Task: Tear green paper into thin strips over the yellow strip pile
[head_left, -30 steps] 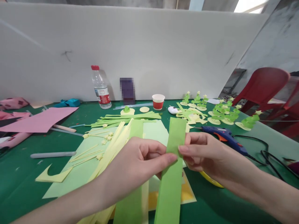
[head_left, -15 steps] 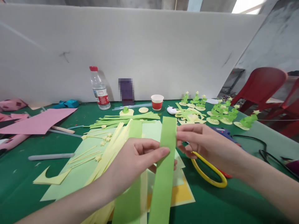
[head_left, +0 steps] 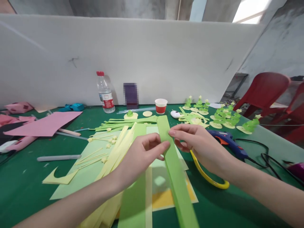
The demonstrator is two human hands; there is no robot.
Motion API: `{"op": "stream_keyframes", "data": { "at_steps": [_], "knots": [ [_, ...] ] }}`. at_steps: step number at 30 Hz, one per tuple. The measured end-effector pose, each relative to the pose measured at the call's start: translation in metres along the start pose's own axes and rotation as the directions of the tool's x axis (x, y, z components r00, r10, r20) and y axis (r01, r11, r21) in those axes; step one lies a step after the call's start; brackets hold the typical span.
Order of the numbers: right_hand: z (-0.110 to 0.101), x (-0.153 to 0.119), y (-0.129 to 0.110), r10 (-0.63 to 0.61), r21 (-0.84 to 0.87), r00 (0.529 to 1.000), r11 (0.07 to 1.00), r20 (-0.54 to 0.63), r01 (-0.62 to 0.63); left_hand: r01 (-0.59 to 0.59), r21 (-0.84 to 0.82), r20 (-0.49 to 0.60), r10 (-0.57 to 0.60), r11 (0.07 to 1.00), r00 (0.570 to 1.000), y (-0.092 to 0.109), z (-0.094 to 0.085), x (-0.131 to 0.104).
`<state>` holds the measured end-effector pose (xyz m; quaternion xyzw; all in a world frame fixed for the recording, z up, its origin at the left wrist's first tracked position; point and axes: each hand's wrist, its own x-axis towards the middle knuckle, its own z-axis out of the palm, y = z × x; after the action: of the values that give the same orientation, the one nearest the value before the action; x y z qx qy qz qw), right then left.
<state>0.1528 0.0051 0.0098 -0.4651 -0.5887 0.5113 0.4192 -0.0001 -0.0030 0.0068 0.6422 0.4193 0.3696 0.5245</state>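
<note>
A long green paper strip [head_left: 177,177] stands raised in front of me, its far end held up and its near end running off the bottom of the view. My left hand [head_left: 150,147] grips it from the left, thumb on top and fingers behind. At the strip's right edge, near the far end, my right hand [head_left: 190,136] pinches with thumb and forefinger. Beneath lie another wide green strip [head_left: 134,196], a bundle of pale yellow strips [head_left: 116,161] and light green sheets [head_left: 73,182]. Partly hidden by my right hand are yellow-handled scissors [head_left: 209,179].
A water bottle [head_left: 106,95], a paper cup [head_left: 161,106] and a white mouse-shaped item [head_left: 175,114] stand at the back. Several small green paper trees [head_left: 249,125] sit at right, by a blue glue gun [head_left: 229,142] with a cord. Pink paper [head_left: 45,123] lies left.
The strip's near end has swung to the right and its far end a little left. Both hands have shifted slightly left with it. The view has tilted up slightly.
</note>
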Motion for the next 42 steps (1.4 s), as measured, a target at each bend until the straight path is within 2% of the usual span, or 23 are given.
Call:
{"op": "stream_keyframes", "data": {
  "at_steps": [3, 5, 8, 11, 15, 19, 26, 29, 32, 34, 36, 39, 42],
  "knots": [
    [-0.002, 0.016, -0.012, -0.117, -0.179, 0.987, 0.974, 0.112, 0.136, 0.012, 0.169, 0.105, -0.030, 0.985, 0.994, 0.000, -0.006, 0.002],
    [-0.006, 0.026, -0.023, -0.117, -0.268, 0.961, 0.945, 0.251, 0.185, 0.021, 0.234, 0.180, -0.064, 0.972, 0.981, 0.000, -0.012, 0.003],
    [-0.011, 0.031, -0.036, -0.027, -0.395, 0.891, 0.890, 0.453, 0.229, 0.065, 0.144, 0.141, -0.086, 0.987, 0.986, -0.002, -0.020, 0.000],
    [-0.007, 0.024, -0.038, 0.072, -0.521, 0.832, 0.808, 0.550, 0.274, 0.074, 0.094, 0.078, -0.082, 0.993, 0.994, -0.006, -0.024, -0.007],
    [0.002, 0.014, -0.028, 0.130, -0.575, 0.838, 0.782, 0.529, 0.241, 0.098, 0.211, 0.055, -0.112, 0.973, 0.992, -0.010, -0.022, -0.016],
    [0.000, 0.012, -0.015, 0.195, -0.598, 0.860, 0.787, 0.472, 0.150, 0.080, 0.330, 0.038, -0.098, 0.941, 0.994, -0.011, -0.023, -0.023],
    [-0.022, 0.000, 0.002, 0.270, -0.550, 0.868, 0.835, 0.416, 0.004, 0.109, 0.495, -0.021, -0.113, 0.862, 0.993, -0.016, -0.048, -0.029],
    [-0.024, -0.004, 0.003, 0.250, -0.568, 0.868, 0.822, 0.428, 0.043, 0.096, 0.617, 0.061, -0.169, 0.781, 0.984, -0.009, -0.051, -0.026],
    [-0.019, -0.005, 0.001, 0.261, -0.612, 0.850, 0.786, 0.459, 0.089, 0.076, 0.690, 0.153, -0.247, 0.720, 0.957, -0.002, -0.043, -0.022],
    [-0.014, -0.005, -0.001, 0.252, -0.620, 0.839, 0.774, 0.482, 0.125, 0.047, 0.695, 0.218, -0.272, 0.718, 0.937, -0.002, -0.035, -0.018],
    [-0.011, -0.005, -0.003, 0.234, -0.621, 0.834, 0.769, 0.499, 0.156, 0.041, 0.643, 0.304, -0.305, 0.764, 0.903, -0.006, -0.027, -0.016],
    [-0.012, -0.004, -0.003, 0.245, -0.613, 0.812, 0.772, 0.530, 0.167, 0.147, 0.483, 0.403, -0.368, 0.863, 0.838, -0.012, -0.022, -0.013],
    [-0.015, -0.001, -0.002, 0.262, -0.574, 0.761, 0.801, 0.593, 0.171, 0.247, 0.347, 0.422, -0.386, 0.905, 0.820, -0.013, -0.021, -0.012]
  ]
}}
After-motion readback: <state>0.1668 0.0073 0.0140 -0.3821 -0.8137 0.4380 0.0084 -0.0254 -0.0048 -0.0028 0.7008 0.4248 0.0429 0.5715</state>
